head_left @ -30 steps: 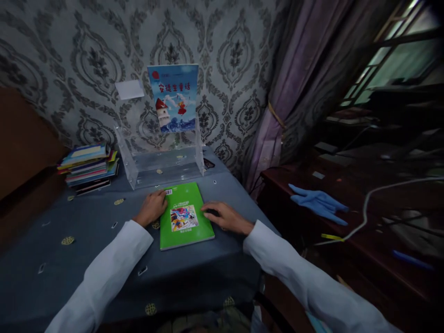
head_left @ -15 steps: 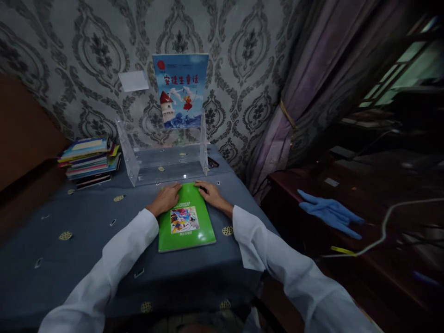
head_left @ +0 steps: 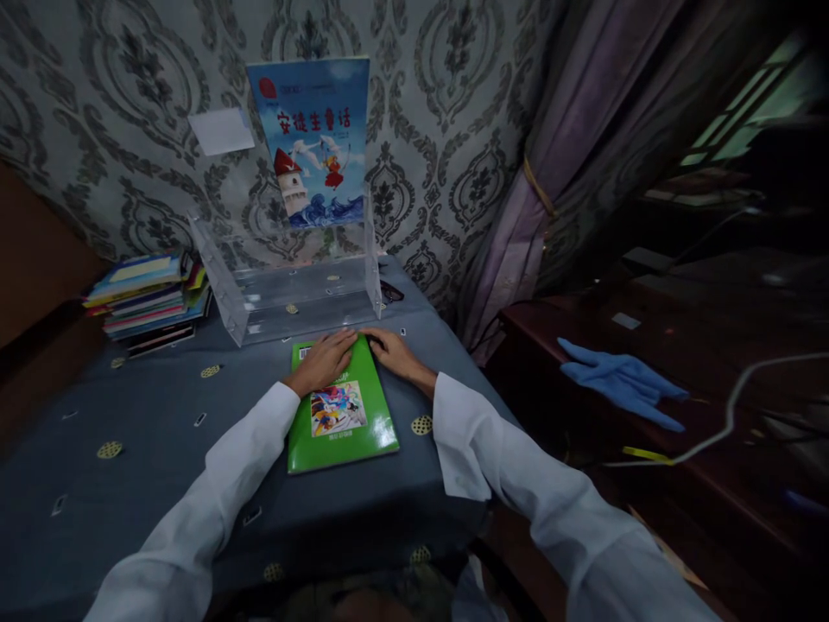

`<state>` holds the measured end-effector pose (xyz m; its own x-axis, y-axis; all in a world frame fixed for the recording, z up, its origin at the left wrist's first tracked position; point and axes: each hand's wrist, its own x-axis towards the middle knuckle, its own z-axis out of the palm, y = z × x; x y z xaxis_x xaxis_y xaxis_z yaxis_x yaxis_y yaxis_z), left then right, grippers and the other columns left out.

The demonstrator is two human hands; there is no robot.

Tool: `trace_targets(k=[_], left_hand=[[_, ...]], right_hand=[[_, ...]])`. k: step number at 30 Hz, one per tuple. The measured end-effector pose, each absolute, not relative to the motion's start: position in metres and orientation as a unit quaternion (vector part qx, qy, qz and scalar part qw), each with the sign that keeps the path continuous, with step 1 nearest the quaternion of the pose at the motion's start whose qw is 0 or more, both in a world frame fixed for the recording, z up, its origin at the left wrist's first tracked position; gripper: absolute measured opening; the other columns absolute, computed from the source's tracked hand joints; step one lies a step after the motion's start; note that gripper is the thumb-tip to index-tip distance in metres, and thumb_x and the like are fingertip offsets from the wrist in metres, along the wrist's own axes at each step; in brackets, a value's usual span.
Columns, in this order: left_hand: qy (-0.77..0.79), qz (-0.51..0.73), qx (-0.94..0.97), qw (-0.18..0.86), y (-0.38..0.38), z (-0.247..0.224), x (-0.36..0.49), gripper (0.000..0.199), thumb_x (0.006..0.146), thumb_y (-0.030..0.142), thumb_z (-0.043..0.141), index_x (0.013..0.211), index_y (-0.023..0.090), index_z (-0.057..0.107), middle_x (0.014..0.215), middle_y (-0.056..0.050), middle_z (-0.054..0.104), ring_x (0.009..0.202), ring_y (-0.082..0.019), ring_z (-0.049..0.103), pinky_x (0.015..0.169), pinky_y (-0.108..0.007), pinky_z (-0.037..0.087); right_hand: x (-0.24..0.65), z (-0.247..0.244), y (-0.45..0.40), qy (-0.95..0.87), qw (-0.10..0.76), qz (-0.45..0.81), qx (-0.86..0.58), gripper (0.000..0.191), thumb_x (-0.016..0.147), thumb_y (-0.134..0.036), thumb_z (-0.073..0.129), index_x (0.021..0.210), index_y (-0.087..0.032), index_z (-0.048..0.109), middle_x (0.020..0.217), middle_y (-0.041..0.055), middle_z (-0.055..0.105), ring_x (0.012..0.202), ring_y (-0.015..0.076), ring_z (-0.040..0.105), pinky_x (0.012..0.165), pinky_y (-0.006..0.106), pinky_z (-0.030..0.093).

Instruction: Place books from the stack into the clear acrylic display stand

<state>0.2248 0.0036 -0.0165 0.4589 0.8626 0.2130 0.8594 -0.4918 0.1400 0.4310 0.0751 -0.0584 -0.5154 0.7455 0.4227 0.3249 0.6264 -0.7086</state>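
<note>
A green book (head_left: 346, 445) with a colourful picture on its cover lies closed on the cloth-covered table. My left hand (head_left: 325, 358) rests flat across its upper part, fingers stretched toward the far right corner. At that corner, my right hand (head_left: 392, 354) has its fingers bent around the book's edge, and its fingertips are partly hidden. Just beyond stands a clear acrylic book stand (head_left: 304, 315), with a blue storybook (head_left: 320, 142) upright at its back.
To the left is a stack of books (head_left: 148, 298). Dark glasses (head_left: 390, 292) lie behind the stand's right side. A blue glove (head_left: 618, 380) and a pale cable (head_left: 731, 415) are on the dark red furniture at right. A tied curtain (head_left: 511, 250) hangs between.
My left hand has slid right across the cover toward the far right corner, uncovering the book's far left corner. My right hand stays at its corner. The view has shifted slightly.
</note>
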Motion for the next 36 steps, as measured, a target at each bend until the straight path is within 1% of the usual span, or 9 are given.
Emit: trace_targets(k=[6,12,17,21,23,25,30,32,36], left_hand=[[0.490,0.137,0.861,0.023,0.003,-0.013,0.227,0.046,0.099,0.019,0.038,0.143,0.020,0.053,0.153,-0.008,0.050,0.146,-0.020,0.039,0.121,-0.047,0.030],[0.457,0.131,0.878,0.052,-0.010,-0.010,0.230,0.049,0.094,0.013,0.041,0.141,0.019,0.055,0.152,-0.008,0.051,0.144,-0.019,0.042,0.122,-0.044,0.030],[0.418,0.113,0.898,0.075,-0.045,0.001,0.241,0.045,0.100,0.020,0.038,0.142,0.019,0.054,0.150,-0.008,0.053,0.146,-0.020,0.039,0.123,-0.046,0.028],[0.374,0.100,0.916,0.101,-0.081,0.011,0.250,0.044,0.104,0.025,0.036,0.146,0.025,0.050,0.153,-0.005,0.049,0.148,-0.020,0.035,0.123,-0.048,0.027],[0.355,0.094,0.924,0.110,-0.096,0.013,0.252,0.043,0.105,0.030,0.037,0.147,0.028,0.048,0.155,-0.004,0.046,0.149,-0.021,0.033,0.124,-0.050,0.024],[0.342,0.089,0.929,0.112,-0.108,0.013,0.253,0.043,0.106,0.037,0.038,0.148,0.029,0.048,0.157,-0.005,0.044,0.150,-0.022,0.032,0.124,-0.051,0.021],[0.326,0.077,0.937,0.098,-0.117,0.010,0.251,0.056,0.100,0.051,0.050,0.151,0.029,0.042,0.160,-0.007,0.038,0.151,-0.026,0.028,0.125,-0.054,0.017],[0.323,0.072,0.938,0.098,-0.117,0.011,0.251,0.057,0.100,0.051,0.050,0.152,0.029,0.040,0.160,-0.008,0.037,0.151,-0.027,0.028,0.125,-0.054,0.016],[0.320,0.068,0.940,0.094,-0.118,0.012,0.252,0.053,0.103,0.046,0.046,0.152,0.028,0.040,0.159,-0.007,0.041,0.151,-0.026,0.028,0.124,-0.054,0.017]], right_hand=[[0.433,-0.052,0.072,-0.839,0.352,0.257,-0.325,0.048,0.090,-0.011,0.045,0.132,-0.025,0.064,0.130,0.0064,0.069,0.120,0.0230,0.062,0.107,0.047,0.047],[0.433,-0.051,0.069,-0.849,0.337,0.239,-0.331,0.042,0.094,-0.017,0.045,0.132,-0.022,0.064,0.130,0.0081,0.068,0.122,0.0240,0.061,0.109,0.046,0.046],[0.433,-0.049,0.065,-0.850,0.335,0.236,-0.331,0.041,0.096,-0.021,0.045,0.134,-0.021,0.062,0.132,0.0081,0.067,0.124,0.0236,0.061,0.110,0.044,0.046],[0.433,-0.049,0.067,-0.852,0.334,0.235,-0.327,0.040,0.097,-0.023,0.047,0.135,-0.022,0.061,0.136,0.0071,0.066,0.127,0.0235,0.059,0.111,0.044,0.045],[0.433,-0.051,0.069,-0.855,0.331,0.233,-0.324,0.040,0.097,-0.022,0.047,0.134,-0.022,0.062,0.135,0.0067,0.066,0.126,0.0231,0.059,0.111,0.044,0.045],[0.433,-0.053,0.071,-0.856,0.331,0.231,-0.322,0.040,0.096,-0.021,0.048,0.133,-0.021,0.062,0.135,0.0075,0.067,0.126,0.0230,0.060,0.111,0.044,0.045],[0.434,-0.053,0.071,-0.854,0.333,0.238,-0.321,0.039,0.097,-0.022,0.049,0.133,-0.022,0.064,0.135,0.0071,0.067,0.126,0.0232,0.060,0.111,0.044,0.046],[0.435,-0.051,0.070,-0.854,0.332,0.243,-0.318,0.039,0.097,-0.022,0.050,0.132,-0.023,0.064,0.135,0.0061,0.066,0.127,0.0233,0.060,0.111,0.044,0.046],[0.435,-0.049,0.068,-0.856,0.331,0.241,-0.316,0.038,0.097,-0.022,0.050,0.132,-0.024,0.064,0.137,0.0045,0.065,0.128,0.0234,0.059,0.112,0.044,0.045]])
